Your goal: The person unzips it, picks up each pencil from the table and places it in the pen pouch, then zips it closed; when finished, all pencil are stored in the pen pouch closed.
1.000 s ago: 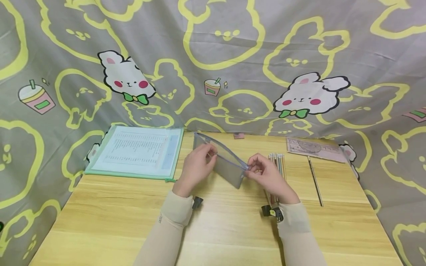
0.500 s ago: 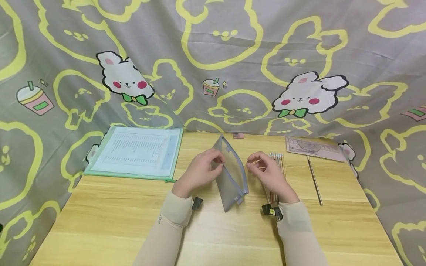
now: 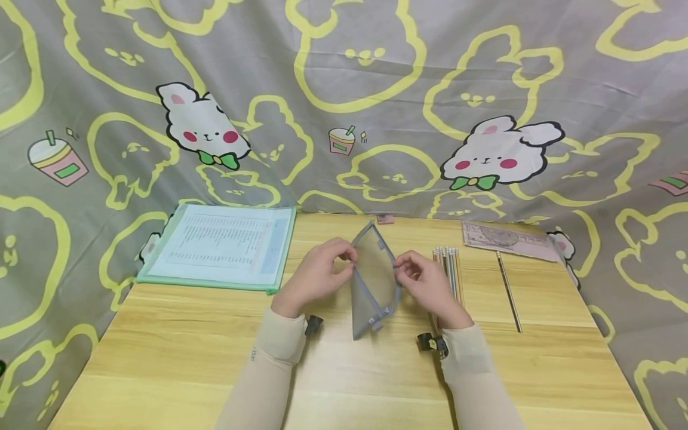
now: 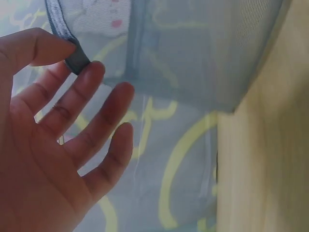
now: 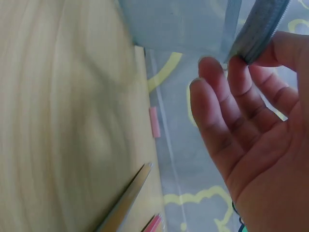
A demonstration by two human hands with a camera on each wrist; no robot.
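Note:
Between the two hands a grey mesh zipper pouch point(image 3: 364, 310) is held up over the table, its zipped mouth spread wide. My left hand point(image 3: 321, 272) pinches one edge of the mouth; the left wrist view shows the thumb and fingertips on the dark zipper band point(image 4: 77, 58). The opposite edge is pinched by my right hand point(image 3: 427, 285), with the zipper tape point(image 5: 260, 31) between thumb and fingers in the right wrist view. Beside and partly under the right hand lies a bundle of pencils point(image 3: 450, 269).
A green-edged clear document folder point(image 3: 215, 248) with printed paper lies at the left. One single pencil point(image 3: 509, 292) lies to the right, below a pinkish printed flat case point(image 3: 507, 242). A small pink piece point(image 3: 385, 220) sits at the back edge, before a patterned curtain point(image 3: 387, 119).
The pouch has turned so its mouth faces me and is spread wider. My right hand let go of the zipper end, then took hold of the right edge of the mouth.

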